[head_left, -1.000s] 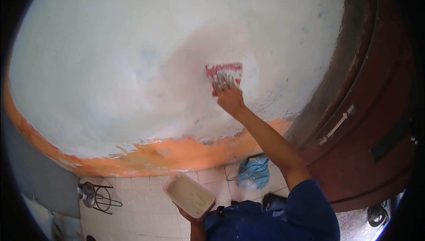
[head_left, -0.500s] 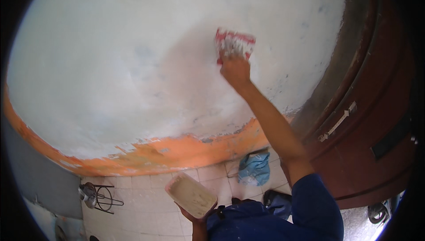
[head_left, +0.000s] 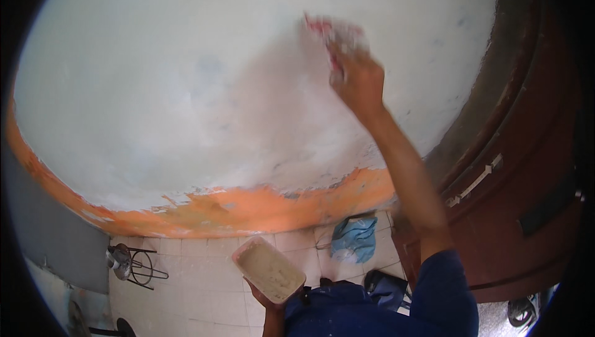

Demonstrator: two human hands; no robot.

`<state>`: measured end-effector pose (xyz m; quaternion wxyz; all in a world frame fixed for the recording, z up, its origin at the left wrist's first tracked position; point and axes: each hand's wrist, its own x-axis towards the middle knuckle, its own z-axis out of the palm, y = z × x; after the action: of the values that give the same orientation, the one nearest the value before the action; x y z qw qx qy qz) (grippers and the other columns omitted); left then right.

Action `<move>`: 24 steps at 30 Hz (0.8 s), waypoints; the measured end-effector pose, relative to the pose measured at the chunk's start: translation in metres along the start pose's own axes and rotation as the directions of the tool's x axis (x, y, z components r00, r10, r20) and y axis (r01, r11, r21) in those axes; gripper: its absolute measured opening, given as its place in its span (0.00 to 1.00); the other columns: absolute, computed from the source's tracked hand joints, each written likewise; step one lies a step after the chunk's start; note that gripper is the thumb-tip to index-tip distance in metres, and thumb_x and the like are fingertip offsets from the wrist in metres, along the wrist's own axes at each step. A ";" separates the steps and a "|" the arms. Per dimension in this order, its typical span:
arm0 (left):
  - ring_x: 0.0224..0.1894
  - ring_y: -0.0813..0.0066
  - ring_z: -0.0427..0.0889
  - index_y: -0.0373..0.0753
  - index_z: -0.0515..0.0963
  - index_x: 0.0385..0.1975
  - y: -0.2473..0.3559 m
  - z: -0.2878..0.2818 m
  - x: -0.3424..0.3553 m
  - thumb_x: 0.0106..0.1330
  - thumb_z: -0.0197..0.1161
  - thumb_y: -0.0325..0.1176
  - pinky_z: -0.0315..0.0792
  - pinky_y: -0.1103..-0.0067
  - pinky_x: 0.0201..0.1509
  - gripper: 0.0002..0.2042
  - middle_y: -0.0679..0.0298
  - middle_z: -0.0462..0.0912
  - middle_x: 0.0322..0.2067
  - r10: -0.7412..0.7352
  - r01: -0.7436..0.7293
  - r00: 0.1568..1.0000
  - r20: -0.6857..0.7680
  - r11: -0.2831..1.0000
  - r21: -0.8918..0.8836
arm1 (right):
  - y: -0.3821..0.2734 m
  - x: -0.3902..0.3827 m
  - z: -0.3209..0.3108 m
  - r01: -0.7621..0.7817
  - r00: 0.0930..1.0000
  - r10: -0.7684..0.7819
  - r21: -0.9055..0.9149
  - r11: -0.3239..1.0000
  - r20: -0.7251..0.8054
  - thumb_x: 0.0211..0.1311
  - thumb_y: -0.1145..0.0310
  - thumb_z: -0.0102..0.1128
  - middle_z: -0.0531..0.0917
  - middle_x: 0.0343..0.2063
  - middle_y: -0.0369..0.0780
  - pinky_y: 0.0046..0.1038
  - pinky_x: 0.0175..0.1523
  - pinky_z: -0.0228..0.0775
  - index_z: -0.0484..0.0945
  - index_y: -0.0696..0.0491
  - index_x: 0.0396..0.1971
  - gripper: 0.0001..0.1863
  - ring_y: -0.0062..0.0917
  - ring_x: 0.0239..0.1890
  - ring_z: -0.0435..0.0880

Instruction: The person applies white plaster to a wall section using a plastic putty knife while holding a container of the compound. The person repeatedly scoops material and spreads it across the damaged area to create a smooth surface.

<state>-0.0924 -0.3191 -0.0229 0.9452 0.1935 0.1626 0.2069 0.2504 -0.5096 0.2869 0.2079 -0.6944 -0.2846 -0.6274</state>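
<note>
My right hand (head_left: 362,83) grips a red putty knife (head_left: 338,33) smeared with white, its broad blade at the wall and blurred by motion. White filler coats most of the wall (head_left: 155,89), with grey patches showing through. Low by my body, my left hand (head_left: 265,298) holds a rectangular tub (head_left: 269,270) from beneath and the side. Pale beige paste lies inside the tub. Most of the left fingers are hidden under it.
Bare orange paint (head_left: 248,210) runs along the wall's foot. A blue bag (head_left: 354,240) and a dark bag (head_left: 387,288) lie on the tiled floor (head_left: 192,281). At left stands a metal-legged stool (head_left: 139,266). A dark red door (head_left: 496,231) borders the wall on the right.
My right hand and the putty knife have moved up and to the right across the wall, and the knife has tilted. The left hand keeps the tub in nearly the same place.
</note>
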 end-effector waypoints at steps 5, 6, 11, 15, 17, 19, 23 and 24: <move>0.40 0.64 0.76 0.37 0.63 0.54 0.007 0.020 -0.006 0.35 0.74 0.43 0.76 0.65 0.38 0.42 0.60 0.74 0.41 0.083 -0.077 0.992 -0.093 0.995 0.067 | 0.000 0.020 0.045 0.087 0.991 -0.070 -0.153 0.984 0.115 0.37 0.77 0.60 0.79 0.48 0.45 0.32 0.45 0.76 0.79 0.53 0.44 0.25 0.38 0.51 0.77; 0.39 0.65 0.77 0.37 0.63 0.53 0.007 0.028 -0.006 0.33 0.76 0.41 0.76 0.67 0.37 0.43 0.60 0.74 0.41 0.099 -0.090 0.989 -0.113 0.992 0.083 | -0.003 -0.002 0.055 0.032 0.981 -0.005 -0.133 0.991 0.195 0.38 0.77 0.60 0.78 0.49 0.46 0.33 0.47 0.76 0.79 0.54 0.42 0.24 0.39 0.52 0.76; 0.37 0.69 0.79 0.35 0.63 0.52 0.013 0.066 -0.016 0.24 0.83 0.37 0.78 0.73 0.36 0.48 0.61 0.76 0.39 0.035 -0.018 0.971 -0.237 0.997 0.074 | -0.022 -0.136 0.062 0.103 0.919 -0.077 -0.046 0.994 0.387 0.39 0.77 0.57 0.78 0.48 0.50 0.40 0.59 0.65 0.77 0.58 0.45 0.25 0.42 0.53 0.74; 0.39 0.67 0.78 0.36 0.63 0.53 0.012 0.044 -0.009 0.34 0.80 0.38 0.78 0.72 0.38 0.43 0.59 0.74 0.41 0.144 -0.120 0.988 -0.060 0.948 0.295 | -0.035 -0.152 0.030 0.013 0.818 -0.023 0.021 1.000 0.574 0.43 0.77 0.55 0.77 0.50 0.48 0.42 0.63 0.60 0.76 0.56 0.50 0.26 0.43 0.55 0.73; 0.39 0.65 0.78 0.37 0.63 0.53 0.014 0.041 -0.009 0.42 0.76 0.37 0.78 0.70 0.38 0.38 0.58 0.73 0.43 0.360 -0.417 0.904 0.232 0.617 0.667 | -0.037 -0.113 0.014 -0.011 0.928 -0.022 0.085 0.996 0.373 0.38 0.78 0.59 0.83 0.34 0.42 0.32 0.43 0.76 0.81 0.51 0.41 0.22 0.33 0.38 0.82; 0.39 0.63 0.77 0.37 0.62 0.54 0.012 0.031 -0.009 0.50 0.71 0.36 0.78 0.68 0.38 0.32 0.57 0.72 0.44 0.338 -0.418 0.908 0.247 0.702 0.576 | -0.027 -0.058 -0.005 0.007 0.975 -0.013 0.030 1.000 0.224 0.39 0.78 0.61 0.81 0.24 0.41 0.31 0.30 0.75 0.81 0.50 0.40 0.22 0.33 0.26 0.81; 0.40 0.61 0.76 0.38 0.62 0.55 0.000 -0.019 0.000 0.60 0.60 0.43 0.78 0.64 0.39 0.26 0.57 0.71 0.45 -0.073 0.072 0.997 -0.001 0.979 -0.191 | 0.010 -0.010 0.005 0.031 0.999 -0.033 -0.065 0.997 -0.037 0.38 0.80 0.59 0.81 0.30 0.45 0.34 0.36 0.76 0.81 0.52 0.39 0.21 0.37 0.33 0.81; 0.42 0.60 0.76 0.38 0.62 0.55 0.000 -0.020 0.002 0.61 0.57 0.47 0.77 0.62 0.39 0.26 0.57 0.71 0.45 -0.052 0.052 0.999 -0.003 0.991 -0.122 | 0.012 -0.016 0.013 0.057 0.998 -0.055 -0.095 0.994 0.026 0.38 0.80 0.58 0.82 0.32 0.45 0.34 0.38 0.76 0.81 0.52 0.40 0.22 0.38 0.36 0.81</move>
<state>-0.0988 -0.3124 -0.0408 0.9598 0.1304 0.1574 0.1923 0.2675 -0.5125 0.2699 0.1532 -0.7025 -0.2759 -0.6379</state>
